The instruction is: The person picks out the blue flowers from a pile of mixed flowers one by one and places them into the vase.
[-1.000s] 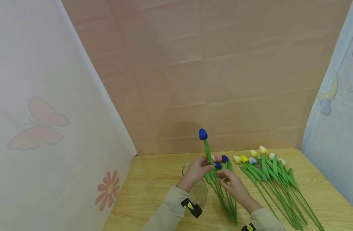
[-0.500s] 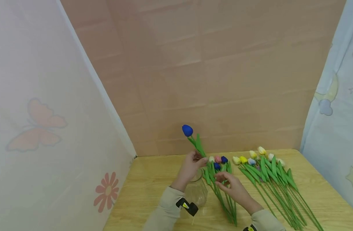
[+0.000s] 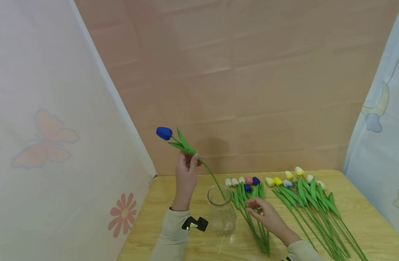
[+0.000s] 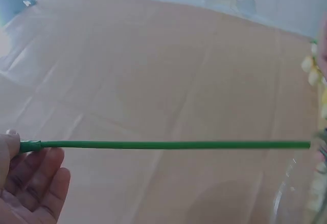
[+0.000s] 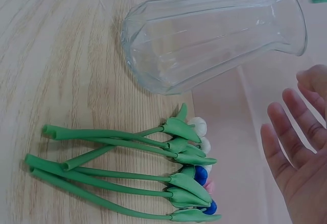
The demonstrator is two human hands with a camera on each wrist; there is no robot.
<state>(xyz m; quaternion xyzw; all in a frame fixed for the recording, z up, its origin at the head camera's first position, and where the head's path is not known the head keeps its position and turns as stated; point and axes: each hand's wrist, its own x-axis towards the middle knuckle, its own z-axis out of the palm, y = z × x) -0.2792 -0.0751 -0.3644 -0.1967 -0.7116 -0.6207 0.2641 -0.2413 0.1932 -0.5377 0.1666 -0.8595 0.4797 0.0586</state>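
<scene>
My left hand (image 3: pixel 185 179) holds a blue tulip (image 3: pixel 164 133) by its stem just below the leaves, thumb against fingers. The flower tilts, bloom up to the left. Its bare stem (image 4: pixel 173 145) slants down to the right, and its lower end overlaps the mouth of the clear glass vase (image 3: pixel 223 220) in the head view. In the right wrist view that stem tip (image 5: pixel 318 0) shows a little beyond the vase's rim. Right of the vase, my right hand (image 3: pixel 268 218) hovers with loosely bent fingers over a small bunch of tulips (image 5: pixel 117 177), holding nothing.
White, pink and blue blooms (image 3: pixel 249 180) top the small bunch on the wooden table (image 3: pixel 167 203). A larger pile of yellow, white and pale blue tulips (image 3: pixel 312 206) lies to the right. Behind the table hangs a brown backdrop (image 3: pixel 251 90); a white curtain (image 3: pixel 72 87) flanks it on the left.
My left hand has carried the blue tulip up and left, away from the small bunch, and the flower has tipped over leftward. My right hand has stayed nearly in place.
</scene>
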